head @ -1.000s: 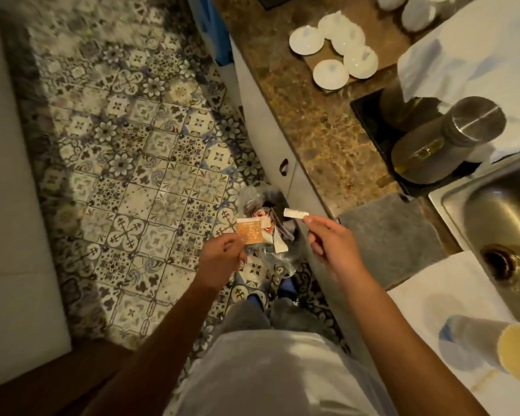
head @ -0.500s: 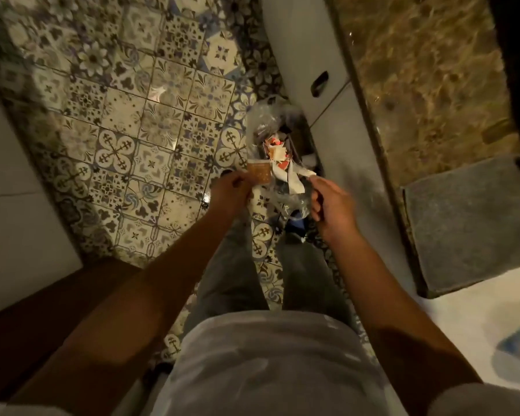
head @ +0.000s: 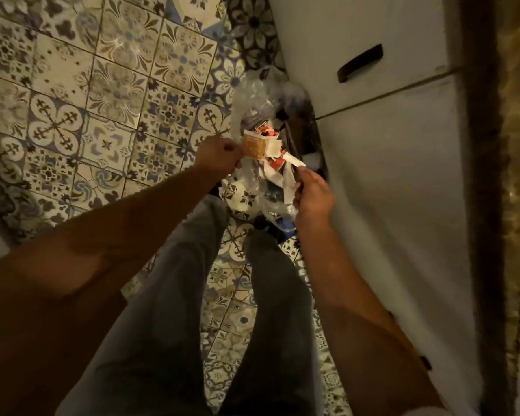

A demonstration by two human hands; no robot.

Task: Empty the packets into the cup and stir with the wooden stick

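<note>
My left hand [head: 218,156] pinches an orange packet [head: 256,145] and holds it over an open waste bag on the floor. My right hand [head: 312,193] pinches a small white torn strip [head: 293,160] at the bag's right side. Both hands hang low, close above the bag. The cup and the wooden stick are out of view.
The clear plastic waste bag [head: 254,94] holds red and white wrappers and stands against white cabinet doors [head: 382,151] with a dark handle [head: 360,63]. Patterned floor tiles [head: 108,94] spread to the left. The brown counter edge [head: 490,175] runs down the right. My legs are below.
The view has tilted down from the counter to the floor. Both hands have dropped with the orange packet and the white strip toward the waste bag.
</note>
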